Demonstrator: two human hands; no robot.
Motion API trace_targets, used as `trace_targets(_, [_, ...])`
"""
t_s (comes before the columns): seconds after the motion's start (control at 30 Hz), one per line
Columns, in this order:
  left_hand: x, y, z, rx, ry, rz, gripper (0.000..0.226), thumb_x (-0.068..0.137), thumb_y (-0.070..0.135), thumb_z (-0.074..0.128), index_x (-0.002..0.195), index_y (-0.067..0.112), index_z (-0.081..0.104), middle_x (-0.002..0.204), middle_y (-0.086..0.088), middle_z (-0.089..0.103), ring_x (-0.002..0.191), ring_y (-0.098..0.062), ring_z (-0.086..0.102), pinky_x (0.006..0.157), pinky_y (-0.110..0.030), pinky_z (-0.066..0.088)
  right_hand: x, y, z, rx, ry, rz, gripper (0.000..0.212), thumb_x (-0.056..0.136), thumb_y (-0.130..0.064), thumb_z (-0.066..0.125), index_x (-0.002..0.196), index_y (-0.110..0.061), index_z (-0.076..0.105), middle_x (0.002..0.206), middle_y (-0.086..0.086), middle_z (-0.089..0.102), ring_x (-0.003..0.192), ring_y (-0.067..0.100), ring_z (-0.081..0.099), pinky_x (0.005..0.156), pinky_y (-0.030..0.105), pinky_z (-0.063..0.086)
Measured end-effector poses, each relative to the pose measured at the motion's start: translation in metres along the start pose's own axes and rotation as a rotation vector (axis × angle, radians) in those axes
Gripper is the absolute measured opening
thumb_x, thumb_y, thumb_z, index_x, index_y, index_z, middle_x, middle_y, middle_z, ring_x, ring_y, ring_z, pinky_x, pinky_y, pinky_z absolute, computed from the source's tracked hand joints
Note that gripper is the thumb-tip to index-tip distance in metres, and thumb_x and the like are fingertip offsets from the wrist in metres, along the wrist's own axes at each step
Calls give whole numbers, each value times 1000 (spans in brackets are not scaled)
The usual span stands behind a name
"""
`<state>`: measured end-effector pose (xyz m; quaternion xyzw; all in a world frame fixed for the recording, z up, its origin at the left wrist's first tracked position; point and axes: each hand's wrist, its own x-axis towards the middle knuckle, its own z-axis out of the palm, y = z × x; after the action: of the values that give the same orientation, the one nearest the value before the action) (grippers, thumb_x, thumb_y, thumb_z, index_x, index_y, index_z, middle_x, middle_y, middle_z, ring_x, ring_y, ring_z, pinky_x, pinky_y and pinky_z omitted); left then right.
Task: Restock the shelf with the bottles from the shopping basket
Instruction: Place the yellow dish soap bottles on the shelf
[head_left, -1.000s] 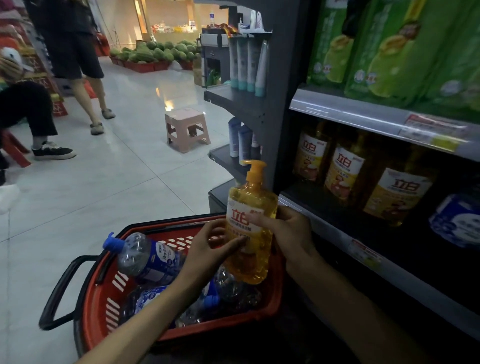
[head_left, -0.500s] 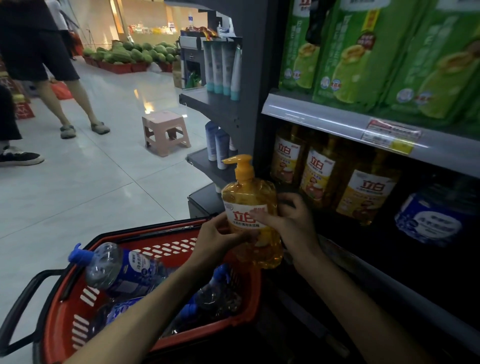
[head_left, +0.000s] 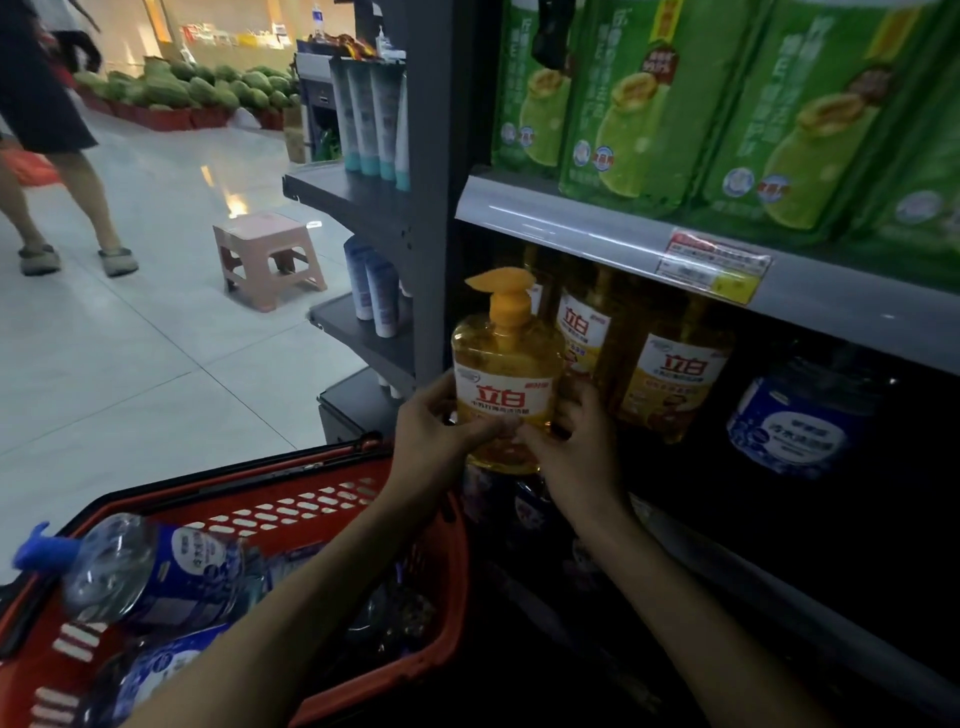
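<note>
An upright yellow pump bottle with a red-and-white label is held by both hands at the left end of the dark middle shelf. My left hand grips its left side and my right hand grips its lower right side. Matching yellow bottles stand on the shelf just behind and to the right. The red shopping basket sits at the lower left, holding clear bottles with blue caps and labels.
Green refill packs fill the upper shelf. A blue-labelled clear bottle stands farther right on the middle shelf. A side rack with tubes, a pink stool and a walking person are in the aisle.
Both hands have carried the yellow bottle up and to the right, from above the basket to the shelf's left end. The person in the aisle has walked left.
</note>
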<state>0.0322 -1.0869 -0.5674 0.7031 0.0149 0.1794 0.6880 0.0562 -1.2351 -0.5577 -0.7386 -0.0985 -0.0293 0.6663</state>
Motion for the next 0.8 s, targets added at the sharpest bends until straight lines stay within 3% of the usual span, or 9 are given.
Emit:
trace_targets(0.07, [9,-2,5,32,1,41,43,74,13,89,111,27,71,108,7,77,102,-10,73,88,-35,61,7,3,-4,-1,23,-14,63,86,-4,76,139,-23,49,129,-6,66,120,8,62,98,38,57])
trace_targets(0.23, [37,-9,16,115,-10,107,56,68,37,92,119,32,70,119,-2,71,109,-15,70,90,-41,61,20,2,-14,-38,106,-54,52,90,-11,74,138,-23,57,122,-7,68,112,0,63,88,22,59])
trace_targets(0.33, [51,-7,26,136,-33,147,54,72,30,92,121,25,69,119,-4,71,106,-15,72,88,-36,62,28,0,-18,-41,165,-82,49,92,-7,71,138,-21,59,122,-5,69,111,-2,62,89,18,56])
trace_targets(0.43, [61,-7,36,134,-49,157,53,74,23,91,122,18,67,118,-4,72,106,-15,72,88,-36,62,37,2,-19,-34,220,-91,50,90,-3,71,137,-18,60,126,-2,69,117,5,62,96,29,57])
trace_targets(0.57, [70,-20,43,71,-64,90,50,73,11,89,118,9,67,111,-4,77,103,-20,74,89,-46,62,45,8,-16,-50,278,-85,56,88,2,71,138,-20,60,132,-1,66,126,11,58,104,41,54])
trace_targets(0.8, [78,-32,50,58,-61,81,59,72,9,90,125,12,64,115,-2,75,106,-19,73,87,-43,63,55,22,-16,-17,289,-22,51,88,5,70,135,-13,62,123,4,70,116,13,65,92,27,58])
